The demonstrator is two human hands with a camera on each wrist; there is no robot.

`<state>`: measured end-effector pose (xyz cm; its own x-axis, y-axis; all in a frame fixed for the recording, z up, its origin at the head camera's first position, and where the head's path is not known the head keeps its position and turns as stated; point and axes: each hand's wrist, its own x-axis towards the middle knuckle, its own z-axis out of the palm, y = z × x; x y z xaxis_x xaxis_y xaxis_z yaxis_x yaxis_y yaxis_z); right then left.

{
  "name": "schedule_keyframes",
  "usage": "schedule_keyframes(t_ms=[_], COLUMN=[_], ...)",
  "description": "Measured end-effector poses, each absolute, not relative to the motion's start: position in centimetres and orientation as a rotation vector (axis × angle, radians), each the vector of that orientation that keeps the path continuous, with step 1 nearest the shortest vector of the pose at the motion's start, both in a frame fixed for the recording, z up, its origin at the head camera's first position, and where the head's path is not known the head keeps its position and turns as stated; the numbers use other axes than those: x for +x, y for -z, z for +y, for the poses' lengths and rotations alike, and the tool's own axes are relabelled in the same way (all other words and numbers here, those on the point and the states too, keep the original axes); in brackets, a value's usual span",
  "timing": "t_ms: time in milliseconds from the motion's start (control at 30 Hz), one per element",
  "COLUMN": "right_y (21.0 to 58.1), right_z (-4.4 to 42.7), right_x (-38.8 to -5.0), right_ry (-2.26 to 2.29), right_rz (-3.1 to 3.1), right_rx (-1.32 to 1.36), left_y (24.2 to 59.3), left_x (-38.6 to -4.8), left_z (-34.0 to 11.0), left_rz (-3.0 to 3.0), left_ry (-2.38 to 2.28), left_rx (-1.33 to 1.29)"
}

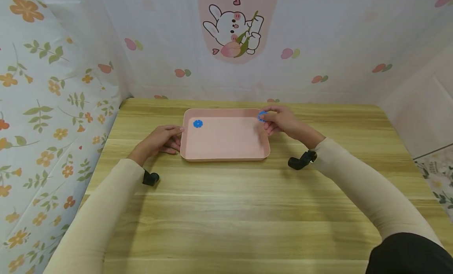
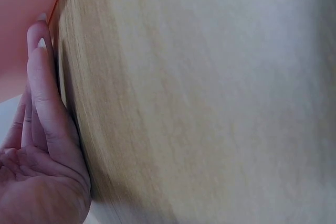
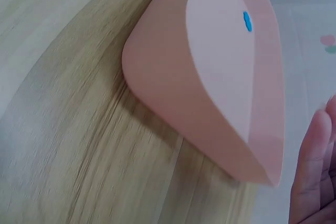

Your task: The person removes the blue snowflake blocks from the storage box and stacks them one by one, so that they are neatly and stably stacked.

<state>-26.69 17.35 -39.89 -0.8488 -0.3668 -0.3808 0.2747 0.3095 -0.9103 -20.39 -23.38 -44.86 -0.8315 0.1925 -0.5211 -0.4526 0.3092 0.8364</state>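
A shallow pink tray [image 1: 226,154] lies on the wooden table. One blue snowflake-shaped building disc [image 1: 197,124] rests flat inside, near its back left corner. At the back right corner my right hand [image 1: 281,121] pinches a second blue disc [image 1: 262,116], partly covered by the fingers. The right wrist view catches just the edge of the right hand [image 3: 314,166], and the held disc is out of that view. On the tray's left side, my left hand [image 1: 159,140] touches the rim with its fingertips. Its fingers [image 2: 44,87] look fairly straight in the left wrist view.
The wooden table [image 1: 226,219] extends in front of the tray and to both sides. Behind it hangs a white patterned cloth [image 1: 155,42] with a rabbit picture. A floral cloth [image 1: 53,120] hangs at the left. Black wrist mounts [image 1: 302,160] stick out from the sleeves.
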Motion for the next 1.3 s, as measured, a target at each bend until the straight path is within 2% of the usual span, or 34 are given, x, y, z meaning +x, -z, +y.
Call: schedule_keyframes(t_ms=[633,1000,1300], right_y=[40.7,41.9,42.8], right_z=[22.2,25.2,26.6], right_x=[-26.5,-25.9,-25.2], right_ry=[1.660,1.757,1.721], right_rz=[2.083,2.038,2.063], right_rx=[0.037,0.055,0.115], left_y=[45.1,42.8,42.6], left_x=[-20.5,-19.7,-19.6], left_z=[-23.5,-22.7,-22.7], left_rz=[2.024,2.001,1.984], left_ry=[-1.578,-1.574,-1.586], left_rx=[-0.234,-0.228,-0.241])
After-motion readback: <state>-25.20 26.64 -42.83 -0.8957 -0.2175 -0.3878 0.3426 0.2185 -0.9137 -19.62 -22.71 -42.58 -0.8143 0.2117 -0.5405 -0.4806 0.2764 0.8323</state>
